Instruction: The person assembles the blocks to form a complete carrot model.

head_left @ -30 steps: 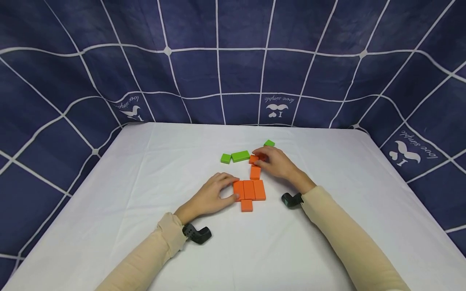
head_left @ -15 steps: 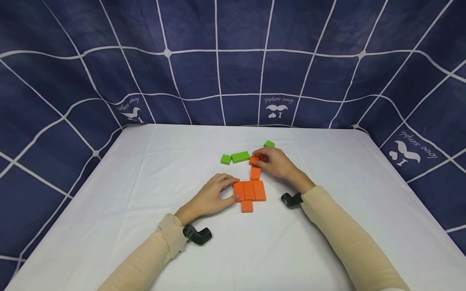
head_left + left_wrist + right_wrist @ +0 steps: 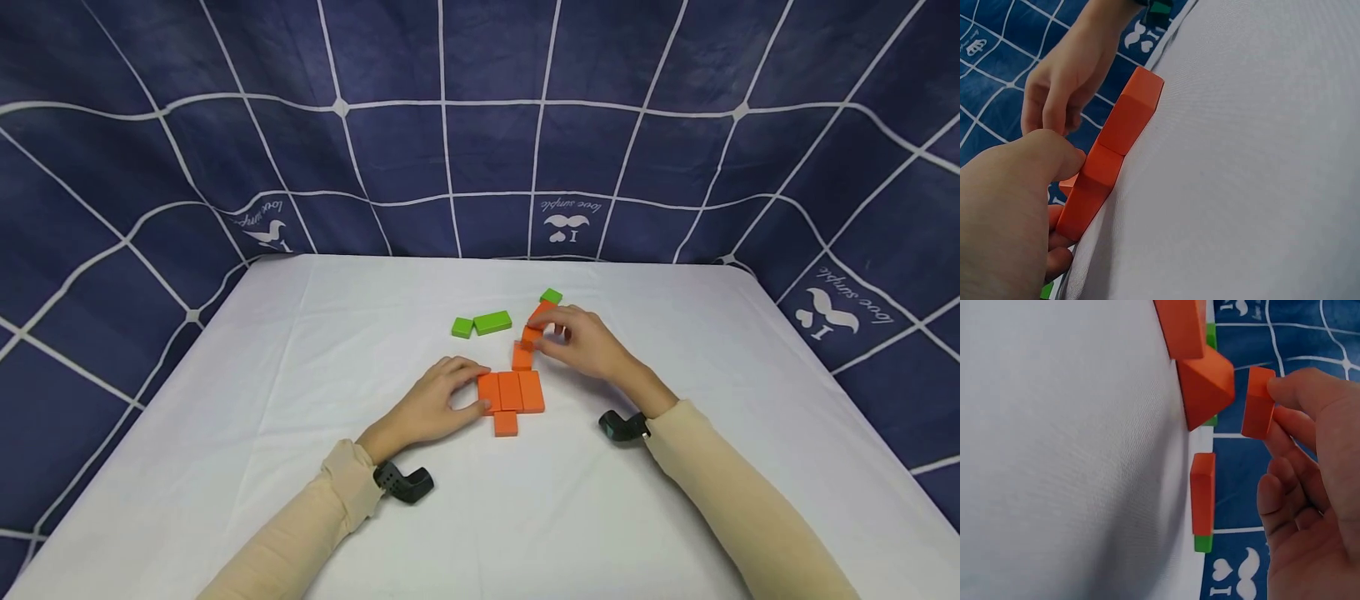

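My right hand (image 3: pixel 592 343) pinches a small orange block (image 3: pixel 1258 403) between thumb and fingers, raised off the white cloth in the right wrist view. In the head view the held block overlaps an upright orange block (image 3: pixel 521 358). Below that, three orange blocks (image 3: pixel 510 392) lie side by side, with a smaller orange block (image 3: pixel 506 425) against their near edge. My left hand (image 3: pixel 429 406) holds the leftmost of the three, thumb at its near end and fingers at its far end. Part of that block is hidden by the thumb in the left wrist view.
Behind the right fingers lies another orange block (image 3: pixel 543 312), with a green block (image 3: pixel 551 296) at its far end. A long green block (image 3: pixel 492 322) and a small green block (image 3: pixel 462 327) lie to the left. A blue checked curtain (image 3: pixel 495 150) surrounds the table (image 3: pixel 337 308).
My right hand has lifted the small orange block and shifted slightly right and nearer with it, uncovering the orange block behind. My left hand stays in place.
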`<state>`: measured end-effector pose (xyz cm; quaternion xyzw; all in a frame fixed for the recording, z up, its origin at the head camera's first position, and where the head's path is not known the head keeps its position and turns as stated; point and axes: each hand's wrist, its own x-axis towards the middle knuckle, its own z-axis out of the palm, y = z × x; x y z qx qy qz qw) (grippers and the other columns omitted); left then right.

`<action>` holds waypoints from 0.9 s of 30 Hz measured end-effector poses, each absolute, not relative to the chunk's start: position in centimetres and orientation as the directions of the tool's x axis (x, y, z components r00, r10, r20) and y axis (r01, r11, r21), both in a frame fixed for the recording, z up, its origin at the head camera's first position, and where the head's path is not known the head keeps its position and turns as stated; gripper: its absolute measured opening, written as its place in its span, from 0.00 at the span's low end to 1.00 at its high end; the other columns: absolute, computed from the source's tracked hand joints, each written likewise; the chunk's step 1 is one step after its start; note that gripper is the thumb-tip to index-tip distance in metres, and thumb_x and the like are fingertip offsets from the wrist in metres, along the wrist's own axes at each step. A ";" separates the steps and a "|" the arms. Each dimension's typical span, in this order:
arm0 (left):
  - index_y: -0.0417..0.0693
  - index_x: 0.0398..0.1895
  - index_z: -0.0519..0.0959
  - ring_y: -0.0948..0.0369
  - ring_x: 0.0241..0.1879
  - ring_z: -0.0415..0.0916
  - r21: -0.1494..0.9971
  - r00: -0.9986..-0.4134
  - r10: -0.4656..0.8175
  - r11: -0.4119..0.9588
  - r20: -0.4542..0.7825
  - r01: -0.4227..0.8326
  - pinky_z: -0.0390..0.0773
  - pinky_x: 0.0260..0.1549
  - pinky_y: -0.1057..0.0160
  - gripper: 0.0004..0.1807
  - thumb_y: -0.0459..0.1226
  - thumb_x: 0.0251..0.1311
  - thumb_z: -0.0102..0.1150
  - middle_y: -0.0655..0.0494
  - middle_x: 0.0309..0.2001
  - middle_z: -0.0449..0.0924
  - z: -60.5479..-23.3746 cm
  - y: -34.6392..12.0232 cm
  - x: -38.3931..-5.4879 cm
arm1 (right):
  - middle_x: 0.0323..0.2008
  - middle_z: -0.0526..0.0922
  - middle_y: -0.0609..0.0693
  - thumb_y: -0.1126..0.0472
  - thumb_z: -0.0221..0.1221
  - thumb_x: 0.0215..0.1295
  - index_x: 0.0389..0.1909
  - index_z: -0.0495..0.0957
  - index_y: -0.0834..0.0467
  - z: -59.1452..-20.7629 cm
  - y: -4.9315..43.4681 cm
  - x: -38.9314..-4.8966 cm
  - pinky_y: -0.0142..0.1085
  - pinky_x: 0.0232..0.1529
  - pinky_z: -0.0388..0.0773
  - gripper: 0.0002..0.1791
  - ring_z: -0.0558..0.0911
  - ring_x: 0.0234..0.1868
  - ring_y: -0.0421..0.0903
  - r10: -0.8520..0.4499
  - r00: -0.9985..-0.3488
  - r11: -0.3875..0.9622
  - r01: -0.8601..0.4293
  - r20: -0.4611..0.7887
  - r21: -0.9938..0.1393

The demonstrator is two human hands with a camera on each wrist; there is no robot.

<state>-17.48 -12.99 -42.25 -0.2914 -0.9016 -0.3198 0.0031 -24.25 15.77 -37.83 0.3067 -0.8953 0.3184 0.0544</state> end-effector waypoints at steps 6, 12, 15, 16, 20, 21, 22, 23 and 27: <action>0.50 0.67 0.78 0.57 0.62 0.70 0.573 -0.826 0.528 0.620 0.200 0.535 0.70 0.67 0.50 0.28 0.49 0.66 0.65 0.56 0.62 0.77 -42.2 -13.1 -17.5 | 0.49 0.86 0.45 0.60 0.70 0.64 0.52 0.86 0.52 -37.2 16.4 -22.0 0.37 0.37 0.76 0.16 0.76 0.38 0.45 -0.577 -0.763 0.567 -0.630 0.289 -0.531; 0.49 0.67 0.78 0.57 0.62 0.71 0.569 -0.823 0.528 0.619 0.209 0.541 0.70 0.67 0.50 0.28 0.49 0.66 0.65 0.56 0.62 0.78 -42.1 -13.1 -17.5 | 0.47 0.86 0.39 0.61 0.71 0.62 0.50 0.86 0.48 -37.2 16.5 -19.8 0.36 0.37 0.78 0.16 0.78 0.40 0.45 -0.651 -0.707 0.504 -0.675 0.276 -0.538; 0.49 0.67 0.78 0.57 0.62 0.71 0.569 -0.820 0.531 0.614 0.214 0.547 0.70 0.67 0.50 0.28 0.49 0.66 0.65 0.56 0.62 0.78 -42.1 -13.1 -17.6 | 0.47 0.85 0.36 0.60 0.71 0.61 0.50 0.86 0.46 -37.3 16.5 -18.8 0.35 0.37 0.78 0.16 0.79 0.42 0.46 -0.684 -0.679 0.472 -0.691 0.266 -0.548; 0.49 0.67 0.78 0.57 0.62 0.71 0.570 -0.819 0.532 0.613 0.214 0.547 0.70 0.67 0.50 0.28 0.49 0.66 0.65 0.56 0.62 0.78 -42.1 -13.1 -17.6 | 0.47 0.85 0.35 0.60 0.71 0.61 0.49 0.86 0.45 -37.4 16.5 -18.6 0.35 0.38 0.78 0.15 0.79 0.43 0.45 -0.695 -0.669 0.462 -0.696 0.264 -0.549; 0.49 0.66 0.78 0.57 0.62 0.71 0.573 -0.822 0.530 0.615 0.209 0.542 0.70 0.67 0.50 0.28 0.49 0.66 0.65 0.56 0.62 0.78 -42.1 -13.1 -17.6 | 0.47 0.85 0.33 0.58 0.72 0.61 0.48 0.87 0.44 -37.7 16.3 -17.7 0.34 0.42 0.79 0.14 0.79 0.46 0.42 -0.733 -0.631 0.428 -0.718 0.254 -0.549; 0.49 0.66 0.78 0.57 0.62 0.71 0.575 -0.823 0.529 0.614 0.208 0.541 0.70 0.67 0.50 0.28 0.49 0.66 0.65 0.56 0.62 0.78 -42.1 -13.1 -17.6 | 0.47 0.85 0.33 0.58 0.72 0.61 0.47 0.87 0.44 -37.9 16.2 -17.6 0.35 0.44 0.79 0.14 0.79 0.47 0.40 -0.740 -0.624 0.425 -0.722 0.249 -0.546; 0.49 0.66 0.78 0.57 0.62 0.71 0.576 -0.823 0.529 0.614 0.208 0.540 0.70 0.67 0.50 0.28 0.49 0.66 0.65 0.56 0.62 0.78 -42.1 -13.1 -17.5 | 0.47 0.85 0.33 0.57 0.72 0.61 0.47 0.87 0.44 -38.0 16.2 -17.4 0.35 0.47 0.79 0.13 0.79 0.48 0.39 -0.746 -0.620 0.425 -0.724 0.243 -0.543; 0.49 0.66 0.78 0.57 0.63 0.71 0.576 -0.824 0.528 0.615 0.207 0.539 0.70 0.67 0.50 0.28 0.49 0.66 0.65 0.56 0.62 0.78 -42.1 -13.1 -17.5 | 0.47 0.85 0.33 0.57 0.72 0.62 0.47 0.87 0.44 -38.2 16.2 -17.3 0.36 0.49 0.79 0.13 0.79 0.49 0.38 -0.750 -0.617 0.425 -0.725 0.237 -0.542; 0.49 0.67 0.78 0.57 0.63 0.71 0.574 -0.824 0.529 0.617 0.205 0.539 0.70 0.67 0.50 0.28 0.49 0.66 0.65 0.56 0.62 0.78 -42.2 -13.1 -17.5 | 0.47 0.85 0.34 0.57 0.72 0.62 0.47 0.87 0.43 -38.5 16.2 -16.9 0.38 0.55 0.78 0.12 0.78 0.51 0.36 -0.757 -0.615 0.428 -0.722 0.221 -0.544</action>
